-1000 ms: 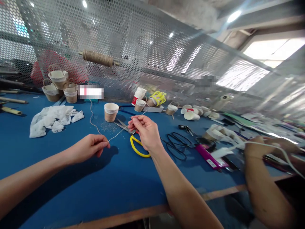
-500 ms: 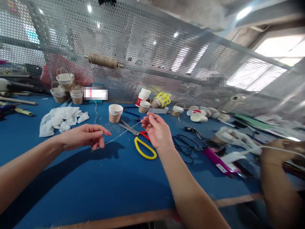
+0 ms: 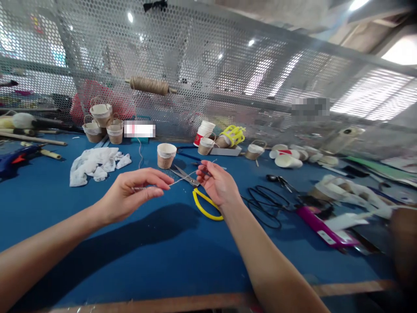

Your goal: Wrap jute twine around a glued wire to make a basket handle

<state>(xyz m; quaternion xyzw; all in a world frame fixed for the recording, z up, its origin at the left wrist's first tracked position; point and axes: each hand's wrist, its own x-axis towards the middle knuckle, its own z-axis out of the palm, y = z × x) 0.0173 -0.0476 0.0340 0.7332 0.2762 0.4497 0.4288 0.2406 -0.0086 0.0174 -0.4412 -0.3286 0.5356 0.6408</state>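
My left hand (image 3: 133, 193) is raised over the blue table (image 3: 137, 261), fingers curled, pinching one end of a thin pale string (image 3: 180, 179). My right hand (image 3: 218, 182) pinches the other end between thumb and fingers, just right of it. The string runs taut between the two hands. Yellow-handled scissors (image 3: 198, 198) lie on the table under my right hand. A twine-wrapped paper cup (image 3: 166, 155) stands just behind the hands.
A perforated metal screen with a twine spool (image 3: 150, 85) backs the table. White cloth (image 3: 96, 163), small handled baskets (image 3: 100, 121), more cups (image 3: 283, 156), black cord (image 3: 263, 202) and a magenta tool (image 3: 325, 226) lie around. Another person's arm (image 3: 404, 243) shows at far right.
Both hands have lifted and come closer together, shortening the string span. The view has shifted left, and the other person's arm has slid toward the right edge.
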